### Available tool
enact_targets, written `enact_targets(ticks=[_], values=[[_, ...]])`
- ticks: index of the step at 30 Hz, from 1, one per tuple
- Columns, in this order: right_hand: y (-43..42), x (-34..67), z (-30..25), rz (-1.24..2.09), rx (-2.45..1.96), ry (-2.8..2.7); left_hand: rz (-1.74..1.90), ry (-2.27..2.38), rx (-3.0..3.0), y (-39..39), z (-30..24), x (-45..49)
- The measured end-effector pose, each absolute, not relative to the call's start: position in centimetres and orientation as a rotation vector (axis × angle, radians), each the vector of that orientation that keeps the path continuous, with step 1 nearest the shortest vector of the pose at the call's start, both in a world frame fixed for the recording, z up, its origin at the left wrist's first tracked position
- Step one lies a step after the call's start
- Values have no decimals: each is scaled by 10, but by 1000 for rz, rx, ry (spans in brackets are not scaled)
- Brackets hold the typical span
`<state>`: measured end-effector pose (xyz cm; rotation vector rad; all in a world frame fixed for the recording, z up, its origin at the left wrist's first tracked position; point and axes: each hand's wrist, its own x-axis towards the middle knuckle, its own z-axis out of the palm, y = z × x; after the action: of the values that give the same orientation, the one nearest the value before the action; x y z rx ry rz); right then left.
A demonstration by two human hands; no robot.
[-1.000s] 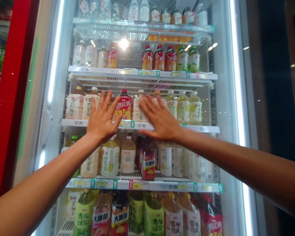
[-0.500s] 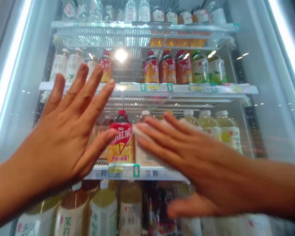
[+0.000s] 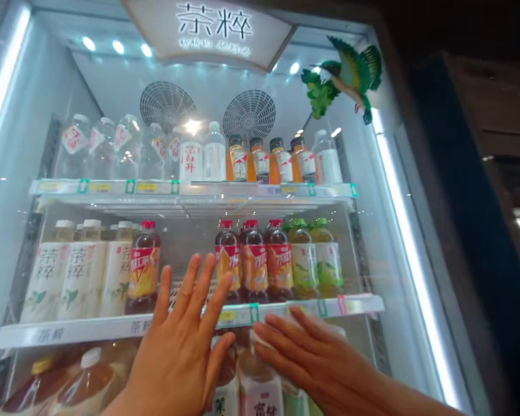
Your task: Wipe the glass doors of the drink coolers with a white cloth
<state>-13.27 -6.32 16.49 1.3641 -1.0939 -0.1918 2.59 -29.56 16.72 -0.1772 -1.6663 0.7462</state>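
A lit drinks cooler stands before me, its glass door (image 3: 364, 242) shut. My left hand (image 3: 179, 352) is raised flat against the glass, fingers spread and open, holding nothing. My right hand (image 3: 316, 358) lies flat beside it, fingers stretched leftward, also open. Behind the glass, just above my fingertips, stand red-labelled tea bottles (image 3: 253, 260) and green-capped bottles (image 3: 314, 260) on a white wire shelf (image 3: 69, 329). Pale tea bottles (image 3: 73, 268) fill that shelf's left side. Bottles below the hands are partly hidden.
The top shelf (image 3: 190, 188) carries clear water bottles (image 3: 112, 147) and orange drinks (image 3: 268, 162) under two round fan grilles (image 3: 249, 115). A green bird figure (image 3: 346, 75) hangs at the upper right. A sign (image 3: 212, 26) crowns the cooler. Dark space lies to the right.
The view has tilted upward, so the top shelf, fans and sign now show. Both hands sit lower in the view and stay flat and open against the glass.
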Motion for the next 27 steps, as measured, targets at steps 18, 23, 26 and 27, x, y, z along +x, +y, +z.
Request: enact_targets(ticks=[18,23,26,27], values=[[-98,-129,338,257,1130,-1336,703,-1723,-38,-310,273,40],[-139,-96,319,-20,1494,-1176,664,-1686,15,-344,285,62],[-156,-84,340,-64,1501,-1169,682,-1682,44,-370,289,83],[-162,-82,357,12,1411,-1219,697,-1687,47,-379,289,91]])
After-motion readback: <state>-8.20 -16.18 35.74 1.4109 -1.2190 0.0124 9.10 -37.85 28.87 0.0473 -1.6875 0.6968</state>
